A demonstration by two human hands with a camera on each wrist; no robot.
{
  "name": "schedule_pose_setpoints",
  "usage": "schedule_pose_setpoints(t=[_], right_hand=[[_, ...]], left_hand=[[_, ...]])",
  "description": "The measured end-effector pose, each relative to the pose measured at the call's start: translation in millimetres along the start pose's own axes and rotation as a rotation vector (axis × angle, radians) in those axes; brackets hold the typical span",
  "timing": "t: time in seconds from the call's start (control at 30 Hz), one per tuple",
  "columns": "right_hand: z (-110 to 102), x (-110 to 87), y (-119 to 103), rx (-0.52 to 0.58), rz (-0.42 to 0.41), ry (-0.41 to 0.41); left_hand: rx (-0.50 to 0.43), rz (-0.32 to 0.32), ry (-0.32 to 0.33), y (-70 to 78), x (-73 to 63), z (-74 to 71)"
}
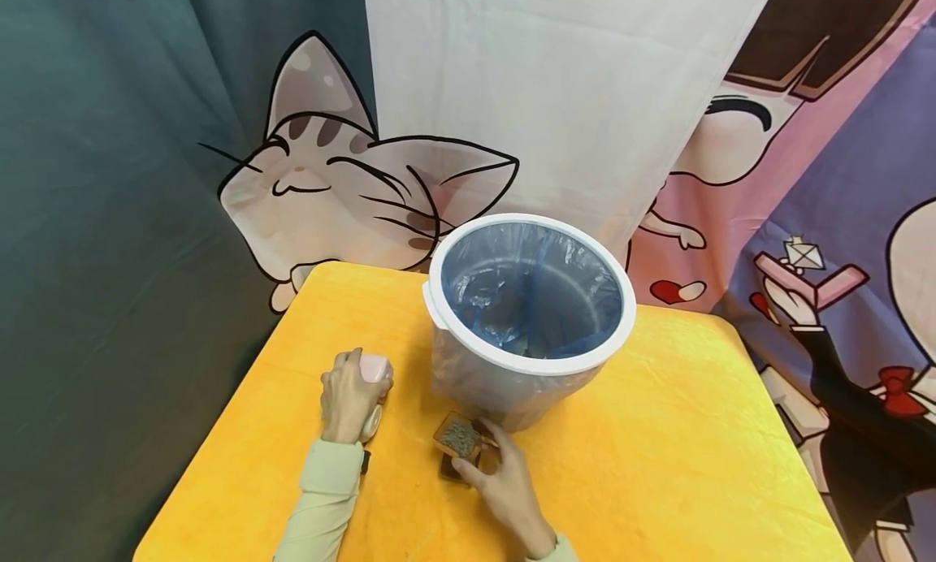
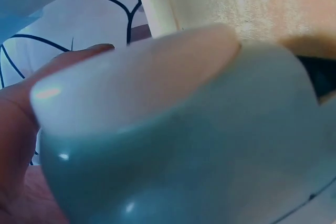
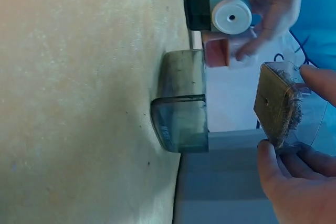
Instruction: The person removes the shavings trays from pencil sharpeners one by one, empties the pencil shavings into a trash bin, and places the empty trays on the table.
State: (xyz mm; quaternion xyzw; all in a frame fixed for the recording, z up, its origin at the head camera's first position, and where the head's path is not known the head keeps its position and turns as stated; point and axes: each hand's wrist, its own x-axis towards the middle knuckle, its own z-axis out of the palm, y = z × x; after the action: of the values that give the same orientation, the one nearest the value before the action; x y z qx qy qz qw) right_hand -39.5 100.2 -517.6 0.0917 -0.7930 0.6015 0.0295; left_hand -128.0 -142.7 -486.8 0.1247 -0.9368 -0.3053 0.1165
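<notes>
My left hand (image 1: 349,395) grips the body of a small handheld vacuum (image 1: 375,369), pale pink and white, low over the left part of the table. In the left wrist view its smooth casing (image 2: 157,145) fills most of the picture. My right hand (image 1: 504,473) pinches a square filter (image 1: 459,438) caked with grey dust between thumb and fingers. In the right wrist view a clear rim surrounds the dusty filter (image 3: 275,106). Just under it in the head view, a see-through dust cup (image 3: 181,100) stands on the table, partly hidden by the filter.
A large white-rimmed bin (image 1: 475,347) lined with a clear bluish bag stands just beyond my right hand. The yellow-covered table (image 1: 680,464) extends to the right. Behind it hangs a cartoon-printed curtain (image 1: 570,83). Small dark specks lie near the dust cup.
</notes>
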Motion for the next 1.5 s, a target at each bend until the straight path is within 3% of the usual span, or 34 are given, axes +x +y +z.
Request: schedule_pose_setpoints(t=[0.27, 0.37, 0.57, 0.8, 1.23, 1.5], right_hand=[[-18, -8.1, -34, 0.065, 0.060, -0.042], [-22, -11.3, -33, 0.083, 0.065, -0.052], [-28, -16.1, -22, 0.118, 0.013, -0.062], [-30, -21.9, 7, 0.224, 0.026, -0.059], [-39, -30.4, 14, 0.246, -0.053, -0.072], [-44, -31.7, 15, 0.274, -0.089, -0.092]], left_hand=[[0.013, -0.012, 0.005, -3.9, 2.0, 4.1], [0.017, -0.010, 0.010, -5.2, 2.3, 5.6], [0.021, 0.010, 0.025, -8.2, 2.2, 8.3], [0.036, 0.030, 0.044, -9.6, 1.9, 11.1], [0.045, 0.028, -0.068, -8.8, 2.5, 6.8], [0.002, 0.071, -0.071, -6.3, 1.7, 6.0]])
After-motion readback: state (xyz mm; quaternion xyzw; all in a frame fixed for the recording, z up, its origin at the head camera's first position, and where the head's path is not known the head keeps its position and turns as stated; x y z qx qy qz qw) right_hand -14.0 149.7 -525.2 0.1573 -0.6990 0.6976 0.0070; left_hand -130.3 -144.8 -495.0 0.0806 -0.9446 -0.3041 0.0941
